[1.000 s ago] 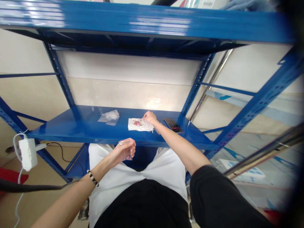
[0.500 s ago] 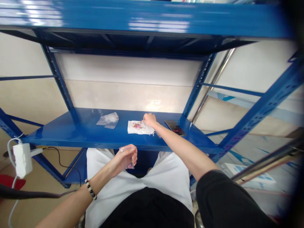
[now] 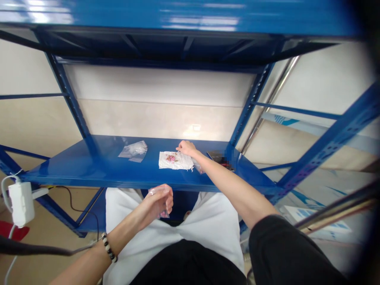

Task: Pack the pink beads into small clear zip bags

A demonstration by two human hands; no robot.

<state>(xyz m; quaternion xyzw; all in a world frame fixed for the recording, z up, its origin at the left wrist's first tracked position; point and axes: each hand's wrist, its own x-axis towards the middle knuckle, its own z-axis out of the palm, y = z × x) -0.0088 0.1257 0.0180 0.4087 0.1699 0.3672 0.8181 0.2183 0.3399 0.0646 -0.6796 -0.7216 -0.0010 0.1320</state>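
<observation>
A white tissue point(image 3: 175, 161) with small pink pieces point(image 3: 171, 158) on it lies on the blue shelf point(image 3: 97, 168). My right hand point(image 3: 186, 147) reaches over the tissue's far right corner, fingers pinched together; what they pinch is too small to name. My left hand point(image 3: 158, 200) is held below the shelf's front edge, above my lap, closed around a small clear plastic bag point(image 3: 162, 192). A beaded bracelet point(image 3: 108, 247) is on my left wrist.
More clear plastic bags point(image 3: 133, 151) lie left of the tissue. A dark phone point(image 3: 220, 159) rests at the shelf's right end beside an upright post. A white power adapter point(image 3: 20, 202) hangs at the left. Another blue shelf point(image 3: 178, 18) spans overhead.
My left hand with the bag has sunk slightly lower toward my lap. My right hand stays at the tissue's corner. The view has tilted a little.
</observation>
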